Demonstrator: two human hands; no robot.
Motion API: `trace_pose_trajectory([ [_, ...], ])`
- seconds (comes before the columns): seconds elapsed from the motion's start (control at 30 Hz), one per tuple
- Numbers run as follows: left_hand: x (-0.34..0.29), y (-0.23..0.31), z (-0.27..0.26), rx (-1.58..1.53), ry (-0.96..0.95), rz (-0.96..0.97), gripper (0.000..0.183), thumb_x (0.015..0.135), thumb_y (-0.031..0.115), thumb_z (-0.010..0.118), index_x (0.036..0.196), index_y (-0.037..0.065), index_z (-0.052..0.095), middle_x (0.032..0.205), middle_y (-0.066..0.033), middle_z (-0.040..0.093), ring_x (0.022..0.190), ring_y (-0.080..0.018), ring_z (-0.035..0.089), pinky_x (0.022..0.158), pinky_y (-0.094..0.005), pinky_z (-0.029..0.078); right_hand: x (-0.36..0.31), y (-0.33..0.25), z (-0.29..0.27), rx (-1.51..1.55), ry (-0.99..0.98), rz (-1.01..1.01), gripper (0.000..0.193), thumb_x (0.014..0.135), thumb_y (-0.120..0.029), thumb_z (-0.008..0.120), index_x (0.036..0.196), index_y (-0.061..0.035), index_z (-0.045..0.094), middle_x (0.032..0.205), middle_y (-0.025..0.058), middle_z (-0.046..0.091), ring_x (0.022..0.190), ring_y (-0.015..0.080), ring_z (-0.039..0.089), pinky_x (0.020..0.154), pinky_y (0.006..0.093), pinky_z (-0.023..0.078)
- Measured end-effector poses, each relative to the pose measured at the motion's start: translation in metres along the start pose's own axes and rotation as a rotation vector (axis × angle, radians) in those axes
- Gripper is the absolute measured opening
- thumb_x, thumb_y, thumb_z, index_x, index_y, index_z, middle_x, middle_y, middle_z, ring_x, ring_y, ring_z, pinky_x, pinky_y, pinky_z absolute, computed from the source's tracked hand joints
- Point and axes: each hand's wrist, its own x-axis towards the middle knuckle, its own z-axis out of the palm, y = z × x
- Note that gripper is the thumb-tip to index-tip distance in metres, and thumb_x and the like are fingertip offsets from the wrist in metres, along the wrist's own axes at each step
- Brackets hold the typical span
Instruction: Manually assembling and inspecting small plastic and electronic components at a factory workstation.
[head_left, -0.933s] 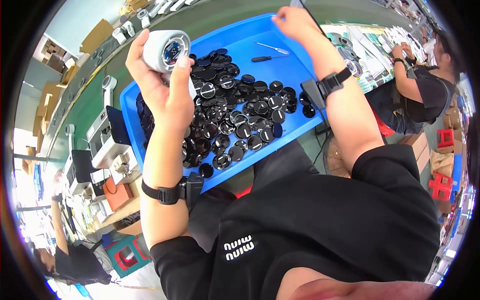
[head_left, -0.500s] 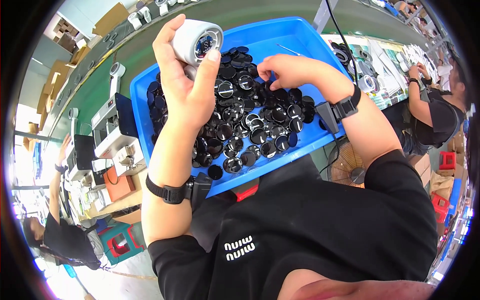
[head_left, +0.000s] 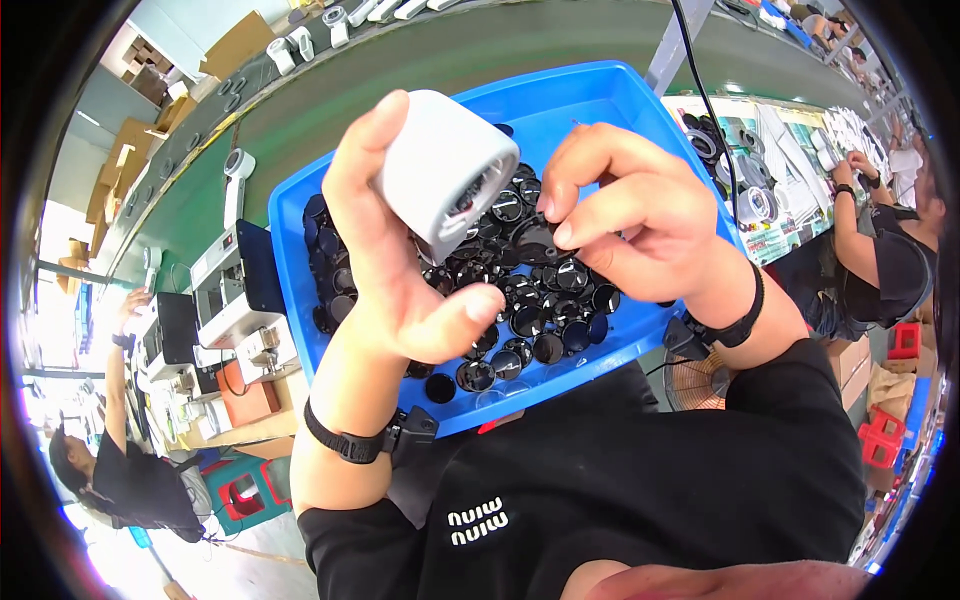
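A white, rounded cylindrical housing [head_left: 438, 165] rests in my left hand [head_left: 385, 285], gripped over the blue bin [head_left: 575, 95]. Its open end, with a ribbed ring inside, is tilted toward the right. My right hand [head_left: 655, 215] pinches a glossy black disc [head_left: 533, 240] by its edge, close to that open end but apart from it. Many loose black discs [head_left: 470, 375] lie heaped in the bin beneath both hands. Part of the heap is hidden by my hands and the housing.
A green conveyor belt [head_left: 420, 70] runs behind the bin, with white parts along it. Grey-white machines [head_left: 235, 280] stand at the left. A fan [head_left: 695, 382] sits right of the bin. One person works at each side, the right one by a parts-covered table [head_left: 765, 240].
My right hand has risen from the heap with a black disc and come toward the housing. The housing has come lower and nearer, its open end turning rightward and down; my left thumb has left its rim.
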Motion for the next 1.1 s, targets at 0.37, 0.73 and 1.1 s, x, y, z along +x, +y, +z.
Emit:
trace_pose_trajectory([
  [0.37,-0.001,-0.013,0.003,0.122,-0.116,0.205,0.107,0.077,0.039,0.082,0.155,-0.005,0.025,0.135,-0.0235,0.043,0.113,-0.0325,0.056,0.096,-0.0453,0.048,0.003,-0.008,-0.006,-0.248,-0.097,-0.167,0.031,0.084,0.012,0.07,0.112,-0.0017,0.073,0.097,0.0112,0.062,0.08,0.0249,0.063,0.071,0.0346,0.053],
  [0.73,-0.004,-0.009,0.006,0.096,-0.126,0.109,0.103,0.074,0.03,0.082,0.154,-0.005,0.027,0.133,-0.0221,0.045,0.117,-0.031,0.054,0.099,-0.0436,0.046,0.001,-0.012,0.001,-0.258,0.039,-0.202,0.021,0.075,0.006,0.079,0.095,0.0018,0.073,0.093,0.0139,0.07,0.078,0.0282,0.066,0.067,0.0355,0.054],
  [1.1,-0.009,-0.01,0.008,0.196,-0.145,0.11,0.089,0.08,0.028,0.078,0.15,-0.006,0.035,0.137,-0.0236,0.047,0.121,-0.0334,0.049,0.103,-0.0447,0.043,0.002,-0.012,0.002,-0.25,0.067,-0.255,0.019,0.076,0.004,0.08,0.094,0.0032,0.073,0.093,0.0155,0.071,0.077,0.0278,0.067,0.065,0.0349,0.054],
])
